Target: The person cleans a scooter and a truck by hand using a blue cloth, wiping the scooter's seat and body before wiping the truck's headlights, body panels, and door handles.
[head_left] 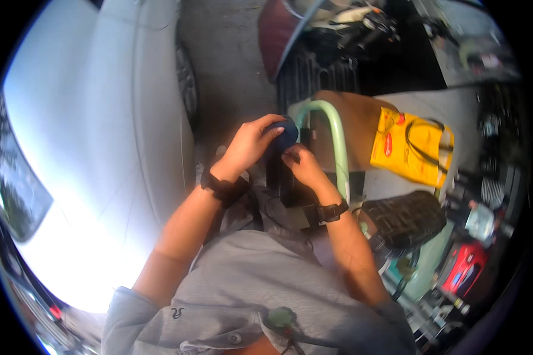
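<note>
A dark blue round thing (286, 134), roughly the shape of a tape roll, is gripped in my left hand (256, 141); its exact kind is unclear. The left thumb lies across its face and the fingers go over its top. Just below its right edge is my right hand (305, 165), thumb and fingers closed in a pinch. Whatever those fingertips hold is too small to make out. Close behind both hands, a pale green curved tube (337, 139) rises and bends over. Under the blue thing stands a dark upright part (278, 171), partly hidden by my hands.
A white car (100, 142) fills the left side. On the right, a yellow bag (405, 148) lies by a brown panel (355, 127), with a black quilted seat-like pad (404, 222) nearer me. A red case (463, 269) and assorted tools crowd the far right.
</note>
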`<state>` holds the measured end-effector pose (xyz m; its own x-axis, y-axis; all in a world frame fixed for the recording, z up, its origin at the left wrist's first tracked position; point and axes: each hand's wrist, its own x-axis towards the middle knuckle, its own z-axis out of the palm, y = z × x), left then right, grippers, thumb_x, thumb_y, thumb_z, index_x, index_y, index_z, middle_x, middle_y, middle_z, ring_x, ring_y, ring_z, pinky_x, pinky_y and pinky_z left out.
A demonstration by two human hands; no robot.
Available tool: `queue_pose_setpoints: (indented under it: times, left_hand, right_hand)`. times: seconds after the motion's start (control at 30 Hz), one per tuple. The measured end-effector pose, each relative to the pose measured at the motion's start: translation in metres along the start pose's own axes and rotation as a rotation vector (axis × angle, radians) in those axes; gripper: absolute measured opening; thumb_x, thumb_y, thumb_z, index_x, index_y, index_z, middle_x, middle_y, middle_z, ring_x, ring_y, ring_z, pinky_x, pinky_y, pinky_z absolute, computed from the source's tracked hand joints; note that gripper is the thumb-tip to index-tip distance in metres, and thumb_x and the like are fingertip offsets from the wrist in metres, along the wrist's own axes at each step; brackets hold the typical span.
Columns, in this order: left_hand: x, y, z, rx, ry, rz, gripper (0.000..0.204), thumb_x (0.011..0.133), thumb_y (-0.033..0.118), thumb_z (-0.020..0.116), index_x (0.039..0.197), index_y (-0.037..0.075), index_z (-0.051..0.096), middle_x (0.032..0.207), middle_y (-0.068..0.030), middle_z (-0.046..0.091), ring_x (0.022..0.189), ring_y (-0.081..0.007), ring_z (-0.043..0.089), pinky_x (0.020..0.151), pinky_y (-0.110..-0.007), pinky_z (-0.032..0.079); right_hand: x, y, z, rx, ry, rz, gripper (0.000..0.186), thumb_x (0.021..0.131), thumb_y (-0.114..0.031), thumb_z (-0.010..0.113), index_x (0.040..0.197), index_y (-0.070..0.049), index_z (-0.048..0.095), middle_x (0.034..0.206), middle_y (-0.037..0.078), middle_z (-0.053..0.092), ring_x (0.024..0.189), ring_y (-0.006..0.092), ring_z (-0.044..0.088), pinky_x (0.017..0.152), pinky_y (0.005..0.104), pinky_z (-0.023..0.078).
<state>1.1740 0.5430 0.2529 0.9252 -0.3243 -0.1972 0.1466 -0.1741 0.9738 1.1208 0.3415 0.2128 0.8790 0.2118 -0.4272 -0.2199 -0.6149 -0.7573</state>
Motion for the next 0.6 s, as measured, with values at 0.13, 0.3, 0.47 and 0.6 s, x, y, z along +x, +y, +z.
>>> queue_pose_setpoints:
  times: [0.13,0.3,0.47,0.6]
  left_hand:
    - [-0.045,-0.015,-0.016,0.064,0.285,-0.174,0.028,0.094,0.021,0.060,0.115,0.002,0.061,0.090,-0.0127,0.068,0.081,-0.0163,0.063,0.073,-0.031,0.050]
    - [-0.143,-0.001,-0.019,0.067,0.372,-0.256,0.025,0.095,0.019,0.059,0.114,0.003,0.061,0.093,-0.0114,0.068,0.083,-0.0155,0.063,0.078,-0.030,0.050]
    - [-0.219,0.032,-0.001,0.279,0.353,0.003,0.023,0.090,0.014,0.061,0.111,0.004,0.062,0.097,-0.0183,0.067,0.089,-0.0364,0.064,0.077,-0.040,0.050]
    - [-0.302,0.046,-0.004,0.337,0.482,-0.078,0.023,0.088,0.014,0.062,0.109,0.005,0.062,0.090,-0.0178,0.066,0.084,-0.0359,0.064,0.073,-0.042,0.050]
  right_hand:
    - [0.017,0.027,0.005,0.248,-0.165,-0.149,0.021,0.087,-0.010,0.066,0.104,-0.004,0.057,0.105,0.010,0.063,0.103,0.0205,0.059,0.092,0.0323,0.043]
    - [0.003,-0.017,0.053,-0.012,-0.488,-0.248,0.045,0.081,-0.018,0.074,0.119,-0.004,0.055,0.117,0.011,0.062,0.116,0.0258,0.056,0.099,0.0359,0.041]
    - [-0.016,-0.047,0.090,-0.058,-0.710,-0.389,0.037,0.073,-0.015,0.074,0.106,-0.002,0.064,0.110,0.014,0.064,0.108,0.0322,0.058,0.091,0.0394,0.046]
    - [-0.049,-0.101,0.087,-0.289,-0.742,-0.707,0.026,0.074,-0.012,0.071,0.097,-0.004,0.064,0.103,0.012,0.064,0.103,0.0328,0.059,0.088,0.0400,0.047]
